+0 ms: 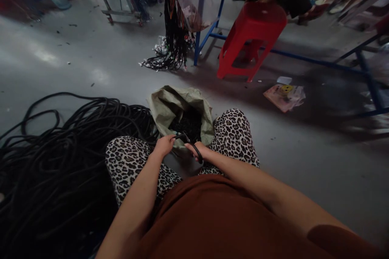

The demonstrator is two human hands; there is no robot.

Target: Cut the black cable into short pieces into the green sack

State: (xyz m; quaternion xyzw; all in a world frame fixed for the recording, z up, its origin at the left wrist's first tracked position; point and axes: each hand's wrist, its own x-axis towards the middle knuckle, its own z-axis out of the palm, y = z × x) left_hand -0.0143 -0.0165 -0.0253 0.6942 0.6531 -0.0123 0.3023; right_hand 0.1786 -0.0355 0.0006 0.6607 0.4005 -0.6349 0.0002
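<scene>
Clearly, scissors [199, 154] are gripped by the right hand [197, 147], fingers closed round the dark handle; a short black cord [179, 136] is pinched at its left end by the left hand [165, 145]. From that pinch the cord is pointed rightward to the blades, long axis roughly crosswise to the body; the left hand is the nearer. Whether the blades are touched by it cannot be told. Both are held over the near rim of the sack [162, 109], where black scraps [190, 127] are gathered. Left of the sack, black tubing [91, 121] is heaped. Ahead and right, a packet [285, 97] is marked with a round yellow print; no lettering can be read.
</scene>
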